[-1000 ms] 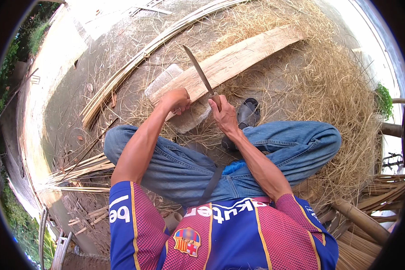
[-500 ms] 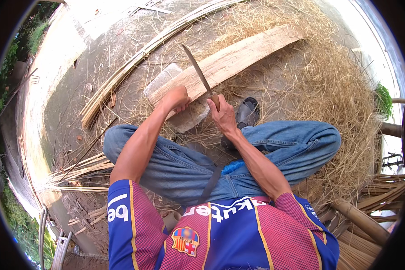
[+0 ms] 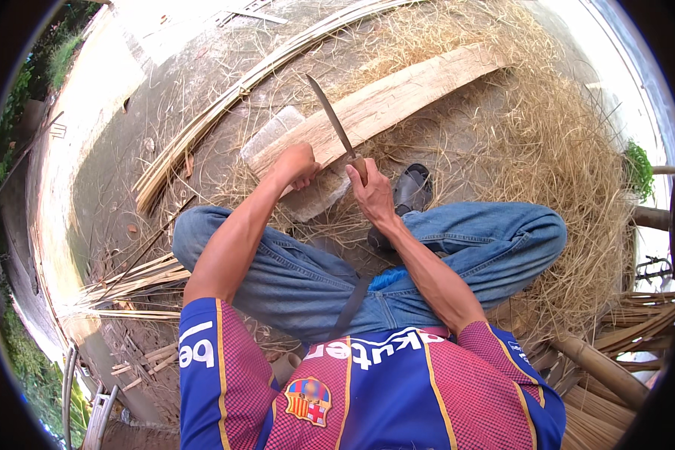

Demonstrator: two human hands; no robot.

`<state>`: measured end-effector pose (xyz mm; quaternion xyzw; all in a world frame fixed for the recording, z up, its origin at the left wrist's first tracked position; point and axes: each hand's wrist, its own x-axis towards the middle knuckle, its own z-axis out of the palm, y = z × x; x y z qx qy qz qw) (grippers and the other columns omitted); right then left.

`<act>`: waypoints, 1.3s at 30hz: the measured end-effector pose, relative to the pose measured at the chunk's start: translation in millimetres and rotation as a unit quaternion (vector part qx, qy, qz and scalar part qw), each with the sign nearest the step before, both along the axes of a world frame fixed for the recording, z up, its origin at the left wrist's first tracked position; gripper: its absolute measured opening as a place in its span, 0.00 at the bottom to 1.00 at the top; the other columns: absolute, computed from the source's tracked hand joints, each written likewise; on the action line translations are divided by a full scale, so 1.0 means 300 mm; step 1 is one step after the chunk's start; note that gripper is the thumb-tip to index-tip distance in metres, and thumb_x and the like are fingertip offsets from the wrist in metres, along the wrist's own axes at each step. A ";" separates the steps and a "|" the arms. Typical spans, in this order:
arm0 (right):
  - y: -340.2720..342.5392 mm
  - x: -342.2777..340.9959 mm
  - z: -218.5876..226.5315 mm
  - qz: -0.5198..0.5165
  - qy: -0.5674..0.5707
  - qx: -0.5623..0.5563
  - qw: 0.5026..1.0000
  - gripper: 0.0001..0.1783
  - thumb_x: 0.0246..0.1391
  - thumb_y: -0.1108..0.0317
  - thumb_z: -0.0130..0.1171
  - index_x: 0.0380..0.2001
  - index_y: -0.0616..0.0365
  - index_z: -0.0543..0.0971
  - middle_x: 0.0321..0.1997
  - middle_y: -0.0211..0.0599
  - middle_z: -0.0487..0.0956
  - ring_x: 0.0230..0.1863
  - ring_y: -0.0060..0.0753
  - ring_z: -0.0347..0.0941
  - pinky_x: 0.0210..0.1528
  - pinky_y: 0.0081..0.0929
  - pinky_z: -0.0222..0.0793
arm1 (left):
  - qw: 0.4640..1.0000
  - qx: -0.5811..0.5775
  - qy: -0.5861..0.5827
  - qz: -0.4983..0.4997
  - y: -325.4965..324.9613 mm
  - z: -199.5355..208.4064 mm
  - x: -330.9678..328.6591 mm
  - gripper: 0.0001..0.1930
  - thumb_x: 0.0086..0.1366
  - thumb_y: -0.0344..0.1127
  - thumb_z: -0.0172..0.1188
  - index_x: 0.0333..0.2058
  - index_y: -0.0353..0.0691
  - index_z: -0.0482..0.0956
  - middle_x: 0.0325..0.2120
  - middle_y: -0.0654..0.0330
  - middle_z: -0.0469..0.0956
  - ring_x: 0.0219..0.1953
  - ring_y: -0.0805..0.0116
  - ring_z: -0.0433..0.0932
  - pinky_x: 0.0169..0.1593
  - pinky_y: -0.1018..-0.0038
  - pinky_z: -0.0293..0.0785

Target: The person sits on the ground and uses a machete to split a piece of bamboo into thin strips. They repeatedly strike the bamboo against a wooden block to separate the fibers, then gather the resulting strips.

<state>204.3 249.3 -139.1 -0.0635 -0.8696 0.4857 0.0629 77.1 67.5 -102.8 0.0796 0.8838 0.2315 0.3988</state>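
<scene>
My right hand (image 3: 373,193) is wrapped round the wooden handle of a long-bladed knife (image 3: 331,116). Its dark, narrow blade points away from me and a little to the left, passing above a long pale wooden board (image 3: 409,94). At the board's near left end, my left hand (image 3: 295,165) is closed with the fingers curled under. Whatever those fingers grip is hidden. Beneath that end of the board lies a grey block (image 3: 319,196), which shows on both sides of it.
Long split strips (image 3: 195,131) curve along the ground beyond the board. Shavings (image 3: 547,157) are heaped to the right. More thin strips (image 3: 139,285) lie by my left knee, and a bamboo pole (image 3: 600,367) is at the lower right. A dark sandal (image 3: 412,189) is near my right hand.
The knife's tip has shifted very slightly to the right. Both hands and the board keep their places.
</scene>
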 end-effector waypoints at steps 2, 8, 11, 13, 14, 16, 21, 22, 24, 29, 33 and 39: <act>-0.016 -0.004 0.028 -0.010 0.041 -0.015 0.999 0.19 0.66 0.51 0.54 0.38 0.58 0.69 0.25 0.54 0.79 0.29 0.63 0.77 0.31 0.52 0.71 | 1.000 0.004 0.011 -0.002 -0.005 -0.008 -0.001 0.18 0.66 0.38 0.60 0.22 0.29 0.80 0.16 0.52 0.81 0.16 0.62 0.81 0.20 0.68 0.80; -0.020 0.013 -0.072 0.044 -0.085 0.093 0.991 0.21 0.65 0.49 0.55 0.41 0.58 0.70 0.28 0.56 0.80 0.32 0.65 0.77 0.33 0.56 0.70 | 1.000 -0.004 -0.010 0.016 0.013 0.005 -0.007 0.16 0.65 0.36 0.62 0.21 0.29 0.81 0.17 0.52 0.81 0.16 0.63 0.80 0.19 0.69 0.80; -0.017 0.022 -0.064 0.031 -0.090 0.060 0.994 0.22 0.64 0.48 0.56 0.41 0.59 0.70 0.29 0.58 0.80 0.33 0.66 0.77 0.34 0.57 0.70 | 0.999 -0.016 -0.035 -0.013 0.009 0.006 -0.016 0.13 0.64 0.31 0.60 0.22 0.29 0.81 0.18 0.52 0.81 0.17 0.64 0.81 0.20 0.69 0.80; -0.025 0.016 -0.057 0.023 -0.077 0.020 0.997 0.21 0.65 0.49 0.55 0.41 0.59 0.71 0.28 0.58 0.80 0.33 0.66 0.78 0.34 0.55 0.70 | 0.993 -0.037 -0.055 -0.096 -0.023 -0.030 -0.056 0.11 0.63 0.28 0.59 0.23 0.29 0.82 0.18 0.53 0.81 0.18 0.64 0.81 0.22 0.70 0.80; -0.022 0.013 -0.049 0.015 -0.073 0.002 0.997 0.21 0.65 0.50 0.55 0.41 0.59 0.71 0.28 0.58 0.79 0.33 0.66 0.78 0.34 0.55 0.70 | 0.996 -0.008 -0.064 -0.065 -0.016 -0.030 -0.054 0.10 0.62 0.27 0.58 0.24 0.28 0.82 0.19 0.52 0.81 0.19 0.64 0.81 0.22 0.71 0.81; -0.012 0.002 -0.031 -0.009 -0.044 -0.027 0.999 0.20 0.65 0.51 0.55 0.40 0.58 0.71 0.27 0.58 0.79 0.32 0.65 0.78 0.33 0.53 0.70 | 0.995 0.047 -0.083 0.000 -0.002 -0.030 -0.047 0.08 0.61 0.24 0.56 0.26 0.28 0.82 0.20 0.52 0.81 0.20 0.64 0.82 0.24 0.72 0.81; -0.015 -0.005 0.017 -0.034 0.064 -0.049 0.996 0.19 0.66 0.52 0.55 0.38 0.59 0.70 0.21 0.51 0.74 0.24 0.55 0.73 0.28 0.46 0.68 | 0.989 0.099 -0.088 0.063 0.016 -0.016 -0.021 0.07 0.61 0.22 0.55 0.28 0.26 0.81 0.22 0.50 0.83 0.20 0.65 0.83 0.24 0.71 0.82; -0.019 -0.001 0.023 -0.027 0.056 -0.054 0.997 0.19 0.66 0.52 0.55 0.39 0.59 0.70 0.23 0.53 0.76 0.27 0.60 0.75 0.30 0.50 0.69 | 0.988 0.104 -0.094 0.071 0.012 -0.023 -0.017 0.07 0.62 0.22 0.55 0.28 0.25 0.81 0.22 0.50 0.83 0.20 0.65 0.83 0.24 0.71 0.82; -0.018 0.002 0.008 -0.007 0.019 -0.026 0.999 0.20 0.65 0.51 0.55 0.40 0.59 0.69 0.25 0.56 0.78 0.30 0.66 0.76 0.32 0.54 0.70 | 0.992 0.080 -0.078 0.067 0.029 -0.012 -0.016 0.07 0.62 0.22 0.54 0.28 0.25 0.80 0.22 0.50 0.83 0.20 0.65 0.83 0.24 0.70 0.82; -0.012 -0.004 -0.063 0.054 -0.115 0.086 0.988 0.22 0.65 0.49 0.54 0.41 0.59 0.69 0.28 0.62 0.79 0.33 0.70 0.76 0.34 0.57 0.70 | 0.993 0.072 -0.064 0.071 0.000 -0.017 -0.014 0.09 0.64 0.26 0.55 0.28 0.26 0.80 0.21 0.50 0.83 0.20 0.63 0.83 0.24 0.67 0.82; -0.005 -0.006 -0.058 0.051 -0.110 0.080 0.989 0.22 0.65 0.49 0.55 0.40 0.59 0.69 0.28 0.63 0.79 0.34 0.70 0.77 0.35 0.57 0.71 | 0.995 0.020 -0.084 0.057 -0.012 0.011 -0.014 0.11 0.65 0.30 0.54 0.29 0.28 0.81 0.21 0.51 0.83 0.20 0.62 0.83 0.24 0.67 0.83; -0.011 0.011 -0.013 0.029 -0.056 -0.004 0.998 0.21 0.65 0.48 0.55 0.39 0.59 0.70 0.29 0.60 0.80 0.33 0.67 0.78 0.33 0.55 0.70 | 0.995 0.032 -0.089 0.037 0.003 0.019 -0.002 0.13 0.68 0.33 0.54 0.31 0.30 0.82 0.21 0.53 0.83 0.20 0.64 0.83 0.25 0.68 0.83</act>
